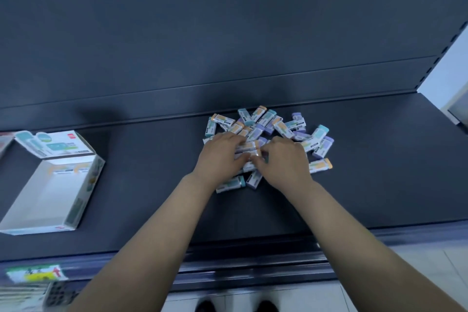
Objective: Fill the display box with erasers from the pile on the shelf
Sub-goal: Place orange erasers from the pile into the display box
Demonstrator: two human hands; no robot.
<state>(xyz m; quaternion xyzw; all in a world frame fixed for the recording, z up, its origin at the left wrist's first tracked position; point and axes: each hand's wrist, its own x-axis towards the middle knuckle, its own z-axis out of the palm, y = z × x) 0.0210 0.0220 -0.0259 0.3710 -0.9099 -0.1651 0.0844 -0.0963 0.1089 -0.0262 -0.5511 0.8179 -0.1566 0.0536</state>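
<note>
A pile of erasers point(268, 125) in white sleeves with teal, orange and purple ends lies on the dark shelf point(152, 164), right of centre near the back. Both my hands rest on the pile's front part. My left hand point(222, 156) curls its fingers over a few erasers. My right hand point(281, 162) meets it from the right, fingertips pinching erasers between the two hands. The white display box point(76, 200) stands at the shelf's left end, lid flap folded back, with only a few erasers against its far wall.
The shelf's back panel point(228, 33) rises behind the pile. A price-label rail point(253, 261) runs along the shelf's front edge, with a green and yellow tag point(35, 272) at the left. Bare shelf lies between box and pile. My shoes point(238, 306) show on the floor below.
</note>
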